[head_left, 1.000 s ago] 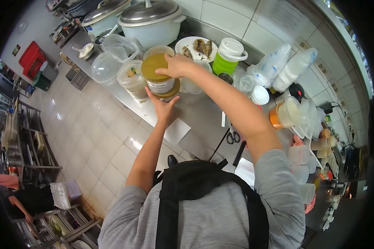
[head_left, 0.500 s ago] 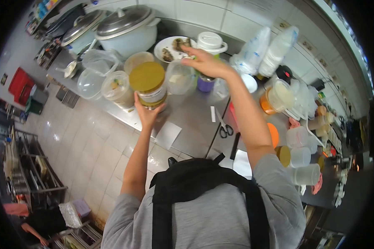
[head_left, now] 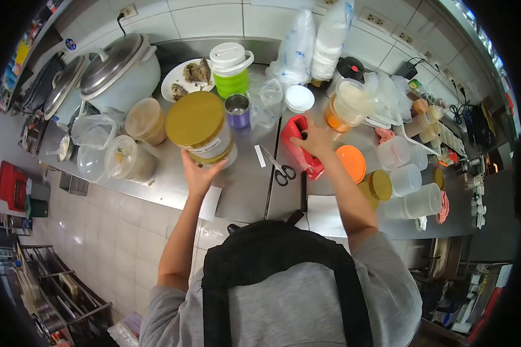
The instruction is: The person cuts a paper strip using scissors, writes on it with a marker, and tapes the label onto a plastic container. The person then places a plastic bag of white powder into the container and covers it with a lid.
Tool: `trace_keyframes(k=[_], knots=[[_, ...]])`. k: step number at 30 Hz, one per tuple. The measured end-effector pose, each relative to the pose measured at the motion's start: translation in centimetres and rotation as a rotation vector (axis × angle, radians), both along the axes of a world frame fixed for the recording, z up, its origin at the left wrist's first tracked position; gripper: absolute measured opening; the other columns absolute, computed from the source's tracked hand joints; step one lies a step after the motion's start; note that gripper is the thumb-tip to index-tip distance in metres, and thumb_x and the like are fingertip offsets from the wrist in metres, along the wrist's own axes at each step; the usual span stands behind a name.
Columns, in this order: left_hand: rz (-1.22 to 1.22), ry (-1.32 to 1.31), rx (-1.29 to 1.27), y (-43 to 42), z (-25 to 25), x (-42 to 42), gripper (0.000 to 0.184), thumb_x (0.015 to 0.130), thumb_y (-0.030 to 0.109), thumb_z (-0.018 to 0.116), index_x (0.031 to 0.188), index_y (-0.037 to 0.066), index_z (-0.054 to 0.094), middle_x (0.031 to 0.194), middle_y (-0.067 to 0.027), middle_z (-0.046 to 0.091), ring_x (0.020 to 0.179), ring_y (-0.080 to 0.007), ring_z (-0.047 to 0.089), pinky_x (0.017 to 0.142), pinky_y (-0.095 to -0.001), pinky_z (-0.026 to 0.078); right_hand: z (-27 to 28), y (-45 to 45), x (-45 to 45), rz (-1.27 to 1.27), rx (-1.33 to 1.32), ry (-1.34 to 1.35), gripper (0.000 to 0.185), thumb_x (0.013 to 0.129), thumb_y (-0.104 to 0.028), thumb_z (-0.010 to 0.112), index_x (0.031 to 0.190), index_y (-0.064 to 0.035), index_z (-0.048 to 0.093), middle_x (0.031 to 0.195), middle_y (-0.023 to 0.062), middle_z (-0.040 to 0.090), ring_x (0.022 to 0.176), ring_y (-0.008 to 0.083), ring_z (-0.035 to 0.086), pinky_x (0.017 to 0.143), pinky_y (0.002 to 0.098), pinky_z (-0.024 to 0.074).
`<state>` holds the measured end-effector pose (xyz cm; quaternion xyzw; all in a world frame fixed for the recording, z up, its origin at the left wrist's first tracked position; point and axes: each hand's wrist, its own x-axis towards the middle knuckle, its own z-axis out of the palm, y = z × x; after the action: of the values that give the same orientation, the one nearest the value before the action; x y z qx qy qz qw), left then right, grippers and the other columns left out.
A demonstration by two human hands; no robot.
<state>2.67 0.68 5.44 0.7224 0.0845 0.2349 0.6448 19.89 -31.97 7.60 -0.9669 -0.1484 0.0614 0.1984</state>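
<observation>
Steel counter [head_left: 243, 196] ahead; gold-lidded jars [head_left: 197, 118] stacked at eleven o'clock, left hand [head_left: 198, 176] cupping, fingers spread; right hand [head_left: 320, 140] over red holder [head_left: 291, 130], one o'clock, fingers parted, closure unclear. Grasping, seemingly; wants firm purchase.

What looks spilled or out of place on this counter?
Some small brownish specks lie on the counter near its front edge, by a clear tub, like a little spill. A plate of dark food pieces also seems odd sharing the surface with scissors.
</observation>
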Motion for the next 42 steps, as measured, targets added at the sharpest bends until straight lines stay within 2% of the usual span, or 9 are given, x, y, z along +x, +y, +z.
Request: trace_keyframes(k=[2, 11, 17, 20, 29, 33, 35, 37, 42], knots=[[-0.029, -0.02, 0.055, -1.8, -0.8, 1.9, 0.102, 0.066, 0.013, 0.094, 0.141, -0.002, 0.026, 0.136, -0.0208, 0.048, 0.125, -0.0301, 0.054, 0.104, -0.0429, 0.049, 1.1, 0.9, -1.0, -0.057, 0.036, 0.023, 0.104, 0.073, -0.045, 0.077, 0.151, 0.0011, 0.027, 0.104, 0.0182, 0.072, 0.105, 0.0362, 0.067, 0.087, 0.0454, 0.0534], [-0.256, -0.07, 0.082, -11.0, -1.8, 8.7, 0.125, 0.057, 0.023, 0.098, 0.151, -0.003, 0.02, 0.146, -0.0226, 0.038, 0.138, -0.0322, 0.041, 0.114, -0.0421, 0.037, -2.1, -4.2, 1.9, -0.42, 0.266, -0.11, 0.083, 0.084, -0.04, 0.074, 0.147, -0.0022, 0.035, 0.124, 0.0236, 0.064, 0.117, 0.0387, 0.062, 0.094, 0.045, 0.0517], [-0.328, -0.142, 0.247, -14.7, -3.4, 13.2, 0.128, 0.055, 0.027, 0.097, 0.153, 0.0, 0.019, 0.148, -0.0218, 0.037, 0.138, -0.036, 0.04, 0.115, -0.0441, 0.034, 10.1, -3.5, -1.2, 0.189, 0.892, -0.214, 0.078, 0.084, -0.038, 0.076, 0.151, -0.0174, 0.043, 0.154, 0.0273, 0.034, 0.142, 0.0398, 0.035, 0.111, 0.0494, 0.0367], [-0.33, -0.134, 0.302, -16.0, -4.4, 14.8, 0.131, 0.055, 0.029, 0.097, 0.155, 0.002, 0.016, 0.148, -0.0229, 0.037, 0.137, -0.0391, 0.04, 0.115, -0.0448, 0.035, 10.3, -2.6, -1.4, 0.284, 0.25, -0.439, 0.073, 0.082, -0.03, 0.079, 0.148, -0.0221, 0.048, 0.157, 0.0254, 0.03, 0.141, 0.0435, 0.035, 0.112, 0.0491, 0.0357], [-0.162, 0.261, 0.382, -18.0, -1.9, 12.9, 0.143, 0.055, 0.029, 0.097, 0.158, 0.012, -0.002, 0.143, -0.0276, 0.036, 0.133, -0.0468, 0.043, 0.108, -0.0488, 0.043, 7.1, -0.2, -0.5, 0.056, 0.171, -0.608, 0.075, 0.075, -0.037, 0.083, 0.143, -0.0294, 0.053, 0.153, 0.0259, 0.034, 0.131, 0.0495, 0.039, 0.111, 0.054, 0.0342], [-0.067, -0.003, 0.444, -12.7, -1.5, 7.7, 0.078, 0.078, 0.027, 0.082, 0.144, 0.01, 0.043, 0.143, -0.0272, 0.037, 0.131, -0.0465, 0.043, 0.108, -0.0457, 0.041, 8.3, 0.7, -2.2, -0.001, 0.137, -0.631, 0.079, 0.074, -0.035, 0.084, 0.145, -0.0302, 0.051, 0.155, 0.0255, 0.03, 0.137, 0.0514, 0.031, 0.112, 0.0569, 0.0316], [0.369, -0.128, 0.669, -7.9, -1.2, 6.4, 0.046, 0.086, 0.024, 0.073, 0.127, 0.007, 0.059, 0.143, -0.0273, 0.039, 0.133, -0.044, 0.041, 0.109, -0.0457, 0.037, 9.9, 2.0, -3.6, 0.032, 0.167, -0.696, 0.074, 0.079, -0.032, 0.082, 0.146, -0.025, 0.05, 0.154, 0.0247, 0.031, 0.139, 0.05, 0.03, 0.111, 0.0571, 0.0323], [0.718, -0.008, 0.673, -3.4, -1.9, 6.3, 0.047, 0.086, 0.024, 0.072, 0.13, 0.011, 0.059, 0.144, -0.0244, 0.042, 0.135, -0.0449, 0.038, 0.112, -0.0501, 0.032, 10.7, 3.6, -4.5, 0.143, 0.301, -0.757, 0.068, 0.082, -0.028, 0.079, 0.144, -0.0199, 0.052, 0.152, 0.0238, 0.034, 0.138, 0.0477, 0.033, 0.11, 0.0558, 0.0339], [0.521, 0.155, 0.467, 3.4, -3.7, 5.4, 0.05, 0.088, 0.025, 0.07, 0.136, 0.016, 0.059, 0.149, -0.0259, 0.038, 0.138, -0.0441, 0.035, 0.114, -0.0484, 0.032, 8.7, 10.3, -6.5, 0.452, 0.438, -0.542, 0.042, 0.088, -0.021, 0.073, 0.127, -0.0099, 0.063, 0.144, 0.0197, 0.043, 0.129, 0.0416, 0.044, 0.107, 0.05, 0.0386]])
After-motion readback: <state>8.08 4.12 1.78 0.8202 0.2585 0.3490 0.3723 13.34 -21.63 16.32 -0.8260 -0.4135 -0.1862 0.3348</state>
